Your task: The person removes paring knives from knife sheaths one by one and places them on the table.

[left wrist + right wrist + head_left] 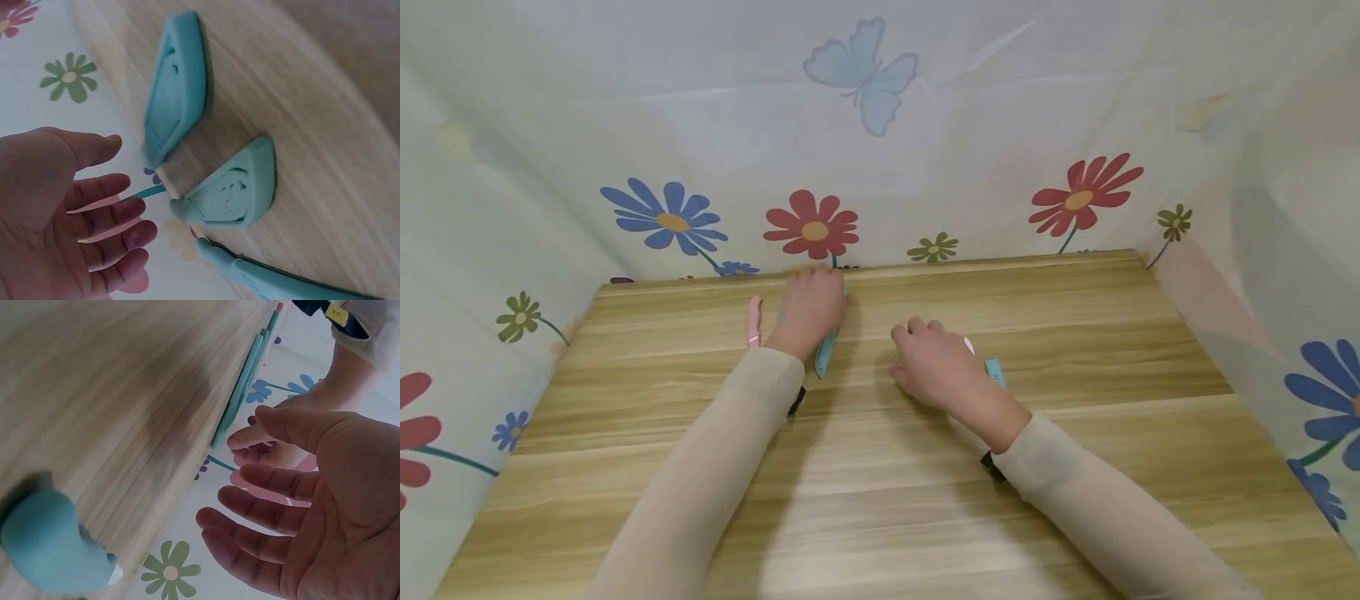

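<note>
My left hand is above a long teal piece with a tapered end near the table's back edge, covering part of it. In the left wrist view its fingers are relaxed and hold nothing. Two teal pieces with recessed faces lie on the wood in that view, with a slim, curved teal piece below them. My right hand hovers mid-table, fingers loosely spread and holding nothing. Close to it lie a teal piece and a white tip. The right wrist view shows a rounded teal piece with a white end.
A pink knife-like piece lies left of my left hand. The wood-patterned table meets a white flower-print sheet along its back and sides. Dark straps show under the sleeve cuffs.
</note>
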Action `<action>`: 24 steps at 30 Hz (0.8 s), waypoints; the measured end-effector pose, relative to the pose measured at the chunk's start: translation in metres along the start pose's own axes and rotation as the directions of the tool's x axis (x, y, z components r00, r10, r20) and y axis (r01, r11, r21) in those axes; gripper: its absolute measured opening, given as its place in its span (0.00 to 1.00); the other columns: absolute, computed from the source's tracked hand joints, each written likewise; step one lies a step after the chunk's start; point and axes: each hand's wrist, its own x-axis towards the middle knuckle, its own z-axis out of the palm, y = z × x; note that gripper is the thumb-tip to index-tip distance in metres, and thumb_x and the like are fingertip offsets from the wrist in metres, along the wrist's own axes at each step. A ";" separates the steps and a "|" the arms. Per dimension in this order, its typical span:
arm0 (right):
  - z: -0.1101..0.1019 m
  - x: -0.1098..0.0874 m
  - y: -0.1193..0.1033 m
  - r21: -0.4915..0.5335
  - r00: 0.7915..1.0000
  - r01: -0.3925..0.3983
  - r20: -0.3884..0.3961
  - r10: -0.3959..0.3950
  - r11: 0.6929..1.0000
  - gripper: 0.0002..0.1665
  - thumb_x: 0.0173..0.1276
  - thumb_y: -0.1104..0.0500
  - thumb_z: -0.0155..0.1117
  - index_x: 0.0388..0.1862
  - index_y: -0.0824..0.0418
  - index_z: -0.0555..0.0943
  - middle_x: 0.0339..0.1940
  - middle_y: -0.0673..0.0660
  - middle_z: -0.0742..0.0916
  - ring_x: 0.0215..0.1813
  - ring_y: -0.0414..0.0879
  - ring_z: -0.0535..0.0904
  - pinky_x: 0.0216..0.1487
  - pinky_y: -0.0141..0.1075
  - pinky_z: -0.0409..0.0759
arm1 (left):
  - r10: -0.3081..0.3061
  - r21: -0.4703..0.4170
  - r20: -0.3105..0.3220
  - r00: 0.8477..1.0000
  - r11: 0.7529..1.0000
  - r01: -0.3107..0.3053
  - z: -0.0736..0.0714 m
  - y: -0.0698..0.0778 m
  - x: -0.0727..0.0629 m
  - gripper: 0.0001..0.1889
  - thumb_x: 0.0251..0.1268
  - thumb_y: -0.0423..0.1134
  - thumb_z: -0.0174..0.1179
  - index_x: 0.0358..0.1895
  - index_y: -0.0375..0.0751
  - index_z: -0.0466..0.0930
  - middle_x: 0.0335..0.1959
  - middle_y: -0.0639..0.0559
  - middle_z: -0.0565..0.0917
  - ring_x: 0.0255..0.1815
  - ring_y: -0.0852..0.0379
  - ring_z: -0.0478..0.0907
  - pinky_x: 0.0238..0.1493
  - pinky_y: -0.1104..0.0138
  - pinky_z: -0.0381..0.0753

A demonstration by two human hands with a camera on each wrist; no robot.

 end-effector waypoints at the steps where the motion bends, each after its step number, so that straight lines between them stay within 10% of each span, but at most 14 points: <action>1: 0.001 0.000 -0.001 -0.002 1.000 -0.001 0.000 0.001 1.000 0.29 0.78 0.45 0.66 0.69 0.59 0.78 0.58 0.59 0.83 0.55 0.57 0.80 0.46 0.51 0.86 | -0.003 0.010 0.012 1.000 1.000 0.003 0.001 -0.001 0.002 0.20 0.77 0.45 0.61 0.59 0.31 0.82 0.58 0.34 0.81 0.62 0.32 0.76 0.64 0.40 0.75; 24: 0.002 0.006 -0.007 0.008 1.000 0.002 0.025 -0.003 1.000 0.29 0.78 0.44 0.67 0.69 0.59 0.78 0.62 0.59 0.83 0.58 0.57 0.81 0.48 0.52 0.86 | -0.127 0.091 0.115 0.985 0.989 0.117 0.016 0.004 0.030 0.20 0.78 0.39 0.53 0.63 0.31 0.81 0.64 0.31 0.80 0.64 0.31 0.75 0.67 0.38 0.70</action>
